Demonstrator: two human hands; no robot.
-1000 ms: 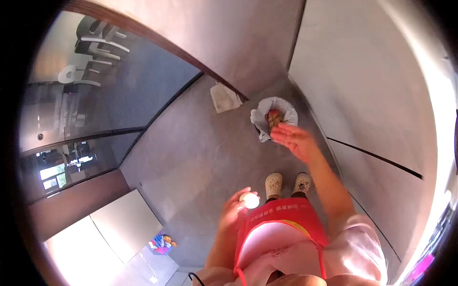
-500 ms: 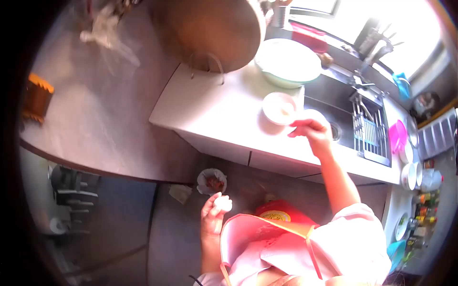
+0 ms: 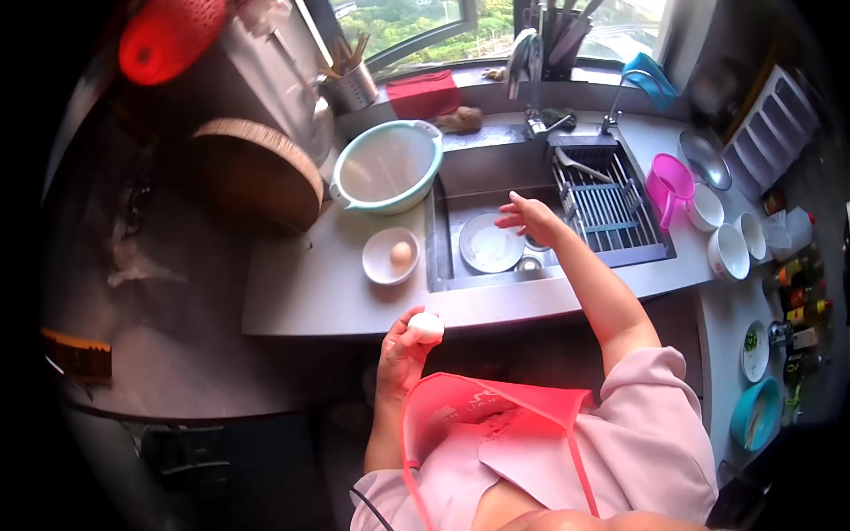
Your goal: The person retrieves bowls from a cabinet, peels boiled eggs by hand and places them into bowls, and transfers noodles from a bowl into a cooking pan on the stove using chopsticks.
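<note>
My left hand [image 3: 401, 358] is closed around a smooth white egg [image 3: 427, 328], which looks peeled, in front of the counter edge. Over the sink [image 3: 474, 186], my right hand [image 3: 534, 219] reaches out with its fingers apart and nothing in them. Below its fingertips a white plate [image 3: 485, 251] lies in the basin. To the left of the sink stands a small white bowl [image 3: 375, 267], and a light brown egg [image 3: 401, 253] rests inside it.
A pale green basin [image 3: 347, 196] sits behind the bowl, beside a round wooden board [image 3: 266, 173]. A metal dish rack [image 3: 611, 212] spans the sink's right side. Farther right are a pink ladle-like scoop [image 3: 669, 180], several white bowls [image 3: 729, 254] and a teal bowl [image 3: 758, 409].
The view has swung up towards the window. My right hand has moved from beside the white bowl to over the sink, fingers spreading. My left hand still holds the white egg.
</note>
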